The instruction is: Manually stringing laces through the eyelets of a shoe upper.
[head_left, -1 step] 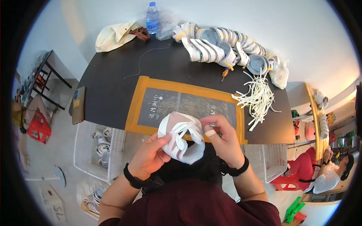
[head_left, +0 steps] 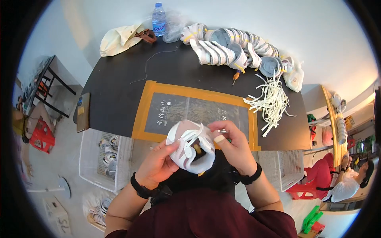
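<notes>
A white and pale pink shoe upper (head_left: 183, 133) is held up over the near edge of the table, with white lace (head_left: 192, 135) across its front. My left hand (head_left: 158, 160) grips its left side, thumb on top. At its right edge my right hand (head_left: 235, 144) is closed, thumb and forefinger pinched around a small tool (head_left: 223, 131). Only a bit of metal and some green of this tool show, so its kind is unclear. A tan patch shows inside the upper's opening; I cannot tell what it is.
Several stacked shoe uppers (head_left: 216, 53) line the table's back, near a pile of white laces (head_left: 272, 101) and an orange-handled tool (head_left: 236, 75). A phone (head_left: 83, 113) lies at the left edge. White baskets (head_left: 85, 158) stand below. A person (head_left: 343, 184) sits at right.
The shoe upper has turned slightly, so more of its opening and the tan patch inside show. My right hand has shifted a little left and up. The view has moved slightly.
</notes>
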{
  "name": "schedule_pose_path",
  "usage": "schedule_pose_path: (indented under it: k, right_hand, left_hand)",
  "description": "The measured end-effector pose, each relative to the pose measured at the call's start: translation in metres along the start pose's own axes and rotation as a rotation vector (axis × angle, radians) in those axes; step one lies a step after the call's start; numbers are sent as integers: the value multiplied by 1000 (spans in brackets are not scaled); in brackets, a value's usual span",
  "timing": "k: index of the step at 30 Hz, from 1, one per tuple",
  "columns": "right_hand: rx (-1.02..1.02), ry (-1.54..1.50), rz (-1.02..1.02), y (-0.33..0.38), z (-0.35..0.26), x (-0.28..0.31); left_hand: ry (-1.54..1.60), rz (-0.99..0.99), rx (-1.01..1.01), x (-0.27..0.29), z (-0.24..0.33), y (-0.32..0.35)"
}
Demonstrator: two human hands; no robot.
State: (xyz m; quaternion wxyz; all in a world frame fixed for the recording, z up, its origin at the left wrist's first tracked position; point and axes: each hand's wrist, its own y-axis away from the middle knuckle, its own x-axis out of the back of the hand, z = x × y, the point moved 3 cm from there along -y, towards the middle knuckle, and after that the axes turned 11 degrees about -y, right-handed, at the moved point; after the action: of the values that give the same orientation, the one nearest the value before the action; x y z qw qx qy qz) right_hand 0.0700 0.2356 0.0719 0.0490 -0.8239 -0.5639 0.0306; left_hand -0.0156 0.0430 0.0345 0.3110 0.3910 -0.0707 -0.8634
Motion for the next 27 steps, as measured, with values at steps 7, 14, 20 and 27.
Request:
schedule_pose_path:
  k: [7,14,20,27]
  right_hand:
    - [-476,-410,-166,-4,7,6]
    - [112,-120,98,-5,-9,14]
    - [139,-8,25,2,-18,21]
    - [-176,-197,-183,-3,15,10]
  left_hand:
    - [156,-193,138,1,-4,-1]
    - [179,-192,109,-5,-10,-1]
    - [-17,-13,42,-14,-5,1]
    - [-61,-73,8,-15,-5,3]
